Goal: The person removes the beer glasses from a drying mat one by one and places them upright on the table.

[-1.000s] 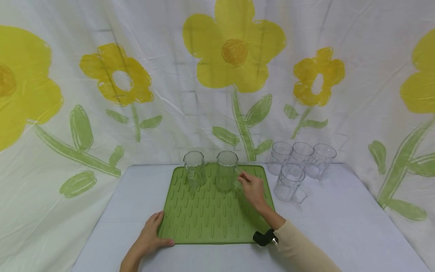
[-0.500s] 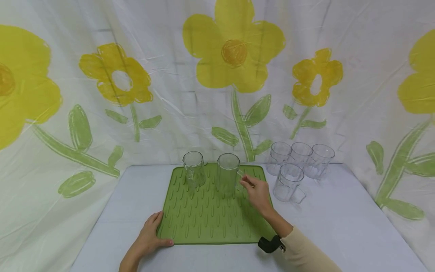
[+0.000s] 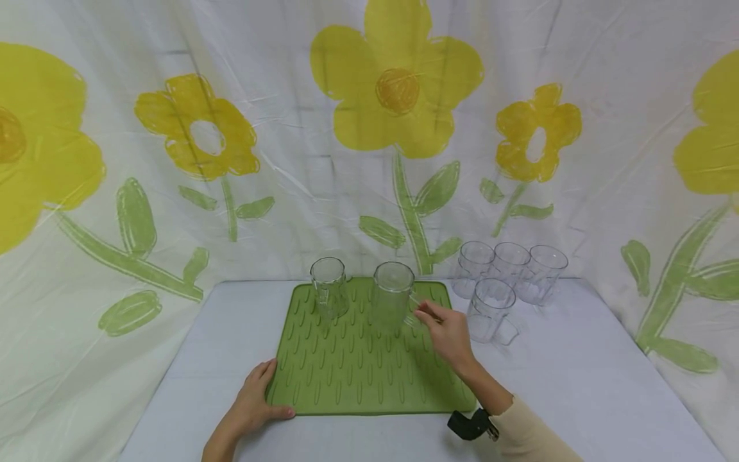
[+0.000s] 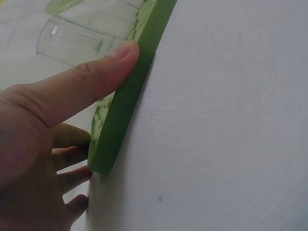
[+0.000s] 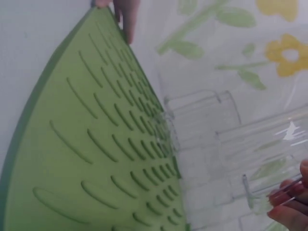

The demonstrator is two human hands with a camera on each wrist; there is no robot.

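Note:
A green ridged mat [image 3: 346, 391] lies on the white-covered table. My left hand [image 3: 249, 403] rests at its front left corner, the thumb [image 4: 103, 72] on the front edge and the extended fingers along the left side. With thumb and fingertips my right hand [image 3: 449, 333] pinches the handle of a clear glass mug [image 3: 392, 298], seen upright over the mat's back part, mouth up. Left of it another glass mug [image 3: 330, 289] stands on the mat, its handle facing the front. The right wrist view shows the held mug [image 5: 262, 149] in front of the standing one.
Several more clear glass mugs [image 3: 491, 308] stand right of the mat, three in a back row and one in front with its handle [image 3: 509, 332] pointing right. A white curtain [image 3: 277, 212] with yellow flowers hangs right behind the table.
My right hand has moved right and slightly nearer, carrying the pinched mug away from the standing mug. The left hand stays at the mat's corner.

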